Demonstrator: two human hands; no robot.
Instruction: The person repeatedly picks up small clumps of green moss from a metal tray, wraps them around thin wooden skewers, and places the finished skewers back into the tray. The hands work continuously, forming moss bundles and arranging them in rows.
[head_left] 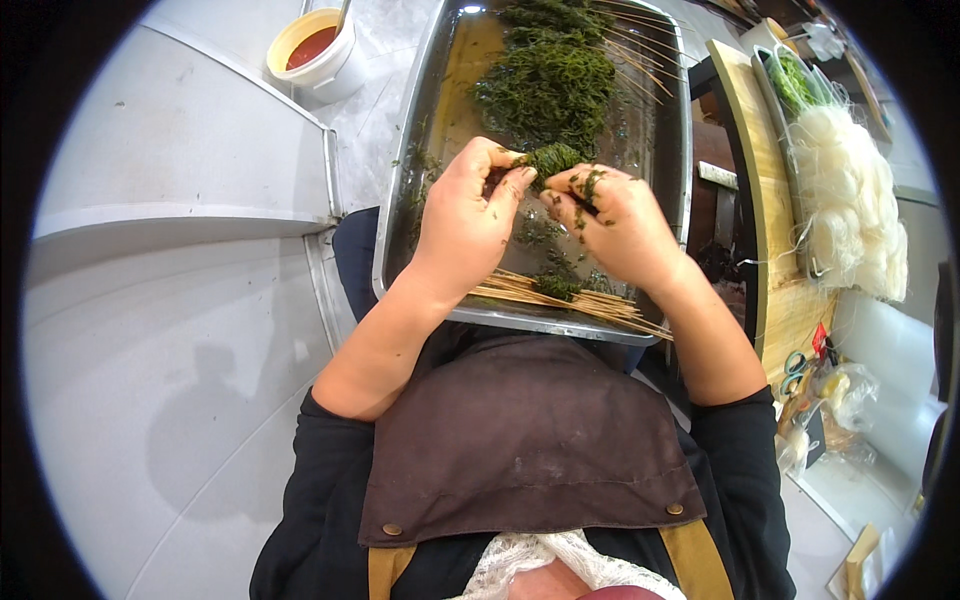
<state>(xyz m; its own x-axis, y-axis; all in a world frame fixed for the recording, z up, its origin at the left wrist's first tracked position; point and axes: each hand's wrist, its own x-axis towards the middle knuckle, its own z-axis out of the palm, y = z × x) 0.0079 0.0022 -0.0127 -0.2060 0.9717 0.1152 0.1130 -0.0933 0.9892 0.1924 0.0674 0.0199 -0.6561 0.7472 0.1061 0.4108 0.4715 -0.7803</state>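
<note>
Both my hands meet over a metal tray (687, 130), around a small bunch of dark green shredded seaweed (553, 158). Fingers and thumb of my left hand (466, 212) pinch its left side. My right hand (622, 222) grips the right side with curled fingers, and green bits stick to them. Whether a skewer runs inside the bunch is hidden. Just beyond lies a thick pile of seaweed (550, 85), with thin bamboo skewers (640, 65) poking out to its right. Loose skewers (610, 308) lie across the tray's near end, a little seaweed clump (557, 287) on them.
At the far left a white bucket (345, 72) holds red liquid and a handle. To the right, a wooden tabletop (775, 235) carries a tray of white noodle-like bundles (850, 190) and some greens (790, 82). Scissors (794, 370) and plastic bags (845, 390) lie nearer. A pale panel (180, 130) stands left.
</note>
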